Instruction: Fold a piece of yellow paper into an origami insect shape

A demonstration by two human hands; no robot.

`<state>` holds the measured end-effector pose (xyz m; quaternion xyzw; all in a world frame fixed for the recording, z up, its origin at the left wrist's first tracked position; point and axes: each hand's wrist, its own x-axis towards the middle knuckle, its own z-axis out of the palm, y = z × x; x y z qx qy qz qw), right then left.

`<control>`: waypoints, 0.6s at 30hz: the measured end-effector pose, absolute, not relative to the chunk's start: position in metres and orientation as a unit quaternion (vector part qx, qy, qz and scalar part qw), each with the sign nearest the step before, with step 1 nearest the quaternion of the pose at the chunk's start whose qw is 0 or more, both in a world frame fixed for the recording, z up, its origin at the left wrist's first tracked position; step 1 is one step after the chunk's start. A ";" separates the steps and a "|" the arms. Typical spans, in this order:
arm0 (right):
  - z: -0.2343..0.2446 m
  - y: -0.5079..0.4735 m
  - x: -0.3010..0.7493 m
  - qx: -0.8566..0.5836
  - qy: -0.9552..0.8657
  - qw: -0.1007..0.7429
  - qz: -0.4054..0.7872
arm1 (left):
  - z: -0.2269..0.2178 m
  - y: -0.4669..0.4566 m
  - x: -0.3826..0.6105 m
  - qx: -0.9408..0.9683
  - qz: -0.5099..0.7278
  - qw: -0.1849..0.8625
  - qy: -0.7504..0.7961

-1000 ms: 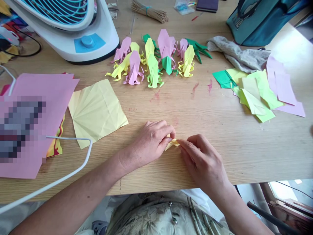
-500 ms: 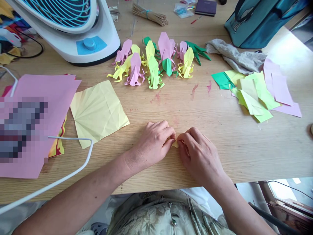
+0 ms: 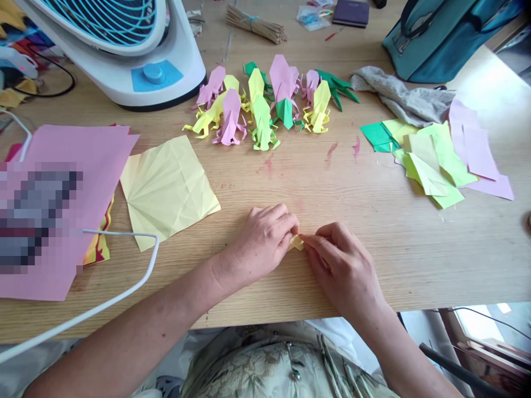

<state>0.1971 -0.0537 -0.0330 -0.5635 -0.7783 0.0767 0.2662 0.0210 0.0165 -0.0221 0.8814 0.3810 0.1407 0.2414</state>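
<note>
Between my hands, low over the near part of the table, is a small folded piece of yellow paper (image 3: 296, 242). My left hand (image 3: 267, 235) is closed on its left side and hides most of it. Thumb and forefinger of my right hand (image 3: 342, 262) pinch its right end. To the left lies a creased yellow paper sheet (image 3: 172, 190), flat on the table. Beyond my hands stand several folded paper figures (image 3: 261, 119) in pink, yellow and green, crowded together.
A white fan (image 3: 161, 72) stands at the back left. Pink sheets (image 3: 95, 166) and a white cable (image 3: 153, 260) lie at the left. Loose paper pieces (image 3: 440, 160), a grey cloth (image 3: 402, 94) and a teal bag (image 3: 435, 44) are on the right. A stick bundle (image 3: 255, 25) lies behind.
My right hand has shifted slightly right and its fingers have straightened to a fingertip pinch, showing more of the folded yellow paper. My left hand has barely moved.
</note>
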 end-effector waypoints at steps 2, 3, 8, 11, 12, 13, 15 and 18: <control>-0.033 -0.056 0.198 -0.554 -0.790 0.257 0.058 | -0.021 0.019 0.017 0.885 0.133 0.253 0.368; -0.033 -0.057 0.198 -0.551 -0.794 0.251 0.047 | -0.021 0.020 0.015 0.886 0.131 0.258 0.361; -0.034 -0.059 0.200 -0.540 -0.810 0.228 0.025 | -0.019 0.022 0.010 0.892 0.147 0.250 0.346; -0.036 -0.058 0.200 -0.534 -0.812 0.233 0.039 | -0.014 0.020 0.011 0.897 0.127 0.221 0.362; -0.036 -0.057 0.200 -0.533 -0.811 0.237 0.046 | -0.012 0.020 0.011 0.897 0.115 0.215 0.368; -0.037 -0.057 0.200 -0.534 -0.809 0.242 0.053 | -0.011 0.019 0.011 0.897 0.104 0.215 0.372; -0.037 -0.056 0.201 -0.540 -0.799 0.254 0.073 | -0.010 0.017 0.011 0.892 0.089 0.238 0.375; -0.035 -0.057 0.202 -0.558 -0.767 0.294 0.120 | -0.009 0.015 0.011 0.862 0.111 0.307 0.386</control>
